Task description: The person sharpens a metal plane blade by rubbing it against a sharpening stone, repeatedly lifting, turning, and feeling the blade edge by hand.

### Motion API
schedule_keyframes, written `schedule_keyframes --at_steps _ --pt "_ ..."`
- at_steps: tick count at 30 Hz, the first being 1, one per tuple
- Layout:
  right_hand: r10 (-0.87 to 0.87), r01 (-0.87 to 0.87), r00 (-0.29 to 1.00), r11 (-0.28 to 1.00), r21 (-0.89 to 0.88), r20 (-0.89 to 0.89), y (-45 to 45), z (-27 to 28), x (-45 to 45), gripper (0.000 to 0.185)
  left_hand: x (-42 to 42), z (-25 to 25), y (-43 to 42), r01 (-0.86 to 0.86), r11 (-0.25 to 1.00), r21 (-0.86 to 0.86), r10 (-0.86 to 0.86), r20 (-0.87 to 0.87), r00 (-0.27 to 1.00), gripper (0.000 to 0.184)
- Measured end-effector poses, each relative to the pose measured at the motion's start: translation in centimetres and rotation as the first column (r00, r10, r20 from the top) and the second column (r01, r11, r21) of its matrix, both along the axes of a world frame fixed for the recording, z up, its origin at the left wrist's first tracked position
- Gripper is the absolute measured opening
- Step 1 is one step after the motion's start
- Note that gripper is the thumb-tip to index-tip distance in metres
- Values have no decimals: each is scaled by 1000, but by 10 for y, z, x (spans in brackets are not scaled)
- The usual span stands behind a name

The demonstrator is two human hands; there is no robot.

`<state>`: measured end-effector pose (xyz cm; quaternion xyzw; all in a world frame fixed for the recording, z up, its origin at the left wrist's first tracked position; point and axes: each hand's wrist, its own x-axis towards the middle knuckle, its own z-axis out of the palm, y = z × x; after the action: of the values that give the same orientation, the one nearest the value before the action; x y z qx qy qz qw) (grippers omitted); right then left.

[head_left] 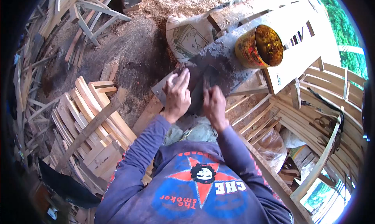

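Observation:
My right hand [215, 107] is closed around the handle of a dark flat-headed tool [209, 73]; whether it is a scraper or a hammer I cannot make out. The tool's head is against a dark, crusted patch of the board [228, 77] in front of me. Close by on the left, my left hand [177, 97] has its fingers stretched out over the board's near end, with no held object visible. A cut-open yellow tin [259, 47], stained inside, stands tilted in view farther along the board.
A printed white sack [187, 38] lies beyond the board. Stacked wooden pieces [93, 114] lean at the left. A pale panel with slots [300, 48] extends at the right, near curved wooden ribs [328, 83]. Sawdust [156, 3] covers the ground ahead.

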<state>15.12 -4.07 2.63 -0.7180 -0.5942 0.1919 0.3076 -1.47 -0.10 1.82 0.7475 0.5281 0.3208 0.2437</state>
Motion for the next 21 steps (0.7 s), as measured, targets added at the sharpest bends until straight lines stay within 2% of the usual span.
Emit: schedule_keyframes --at_steps 2,4,8,10,14,17,21 --pt "-8 8 1000 1000 -9 -22 9 -2 1 15 0 -6 -11 74 997 -36 -76 -57 995 52" --pt "-36 32 998 996 88 50 37 2 -2 16 11 -3 -20 121 991 -57 -125 -79 989 46" --pt "-17 16 999 1000 24 43 2 1 -6 18 17 -3 -28 30 987 -157 -35 -32 999 50" --pt "-16 15 1000 999 29 17 11 6 -8 17 17 -6 -24 24 987 -161 -29 -25 999 52" --pt "-59 52 995 994 99 76 27 0 -6 16 15 -4 -32 21 985 -168 -22 -2 1000 50" --pt "-20 19 998 1000 19 63 -1 -9 -1 17 18 -9 -29 17 985 -170 -19 -5 1000 48" --pt "-74 62 990 993 99 121 46 -3 1 17 18 -10 -29 25 989 -144 -21 30 999 50"
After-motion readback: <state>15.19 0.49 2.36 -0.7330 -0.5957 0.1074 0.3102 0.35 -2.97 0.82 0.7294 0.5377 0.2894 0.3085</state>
